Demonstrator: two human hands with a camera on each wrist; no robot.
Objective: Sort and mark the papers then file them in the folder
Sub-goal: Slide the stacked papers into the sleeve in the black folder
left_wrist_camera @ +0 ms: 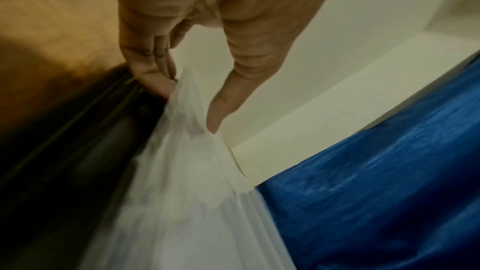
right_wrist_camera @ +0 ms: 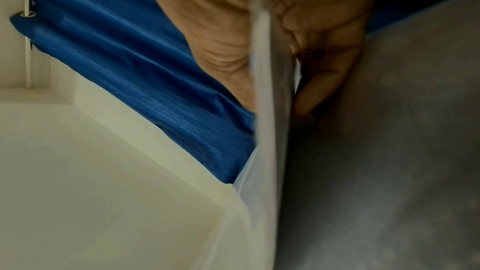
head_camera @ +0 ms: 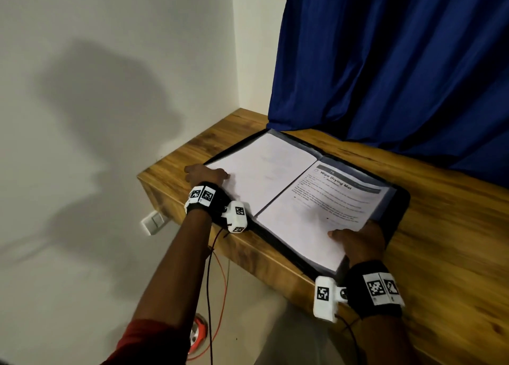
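A black folder (head_camera: 398, 199) lies open on the wooden desk (head_camera: 454, 254). Its left page (head_camera: 264, 169) is blank white. Its right page (head_camera: 325, 207) is a printed sheet headed "Wipe Drying Mat". My left hand (head_camera: 205, 173) is at the outer edge of the left page. In the left wrist view, the left hand (left_wrist_camera: 187, 108) pinches a bunch of clear sleeves (left_wrist_camera: 187, 192) between thumb and fingers. My right hand (head_camera: 358, 240) holds the near right corner of the printed page, thumb on top. The right wrist view shows the right hand (right_wrist_camera: 272, 89) pinching that sheet's edge (right_wrist_camera: 262, 151).
A blue curtain (head_camera: 385, 62) hangs behind the desk and touches the folder's far edge. A pale wall (head_camera: 110, 89) stands to the left. The desk's front edge runs just beneath both wrists. Red and black cables (head_camera: 217, 268) hang below, near a wall switch (head_camera: 154, 223).
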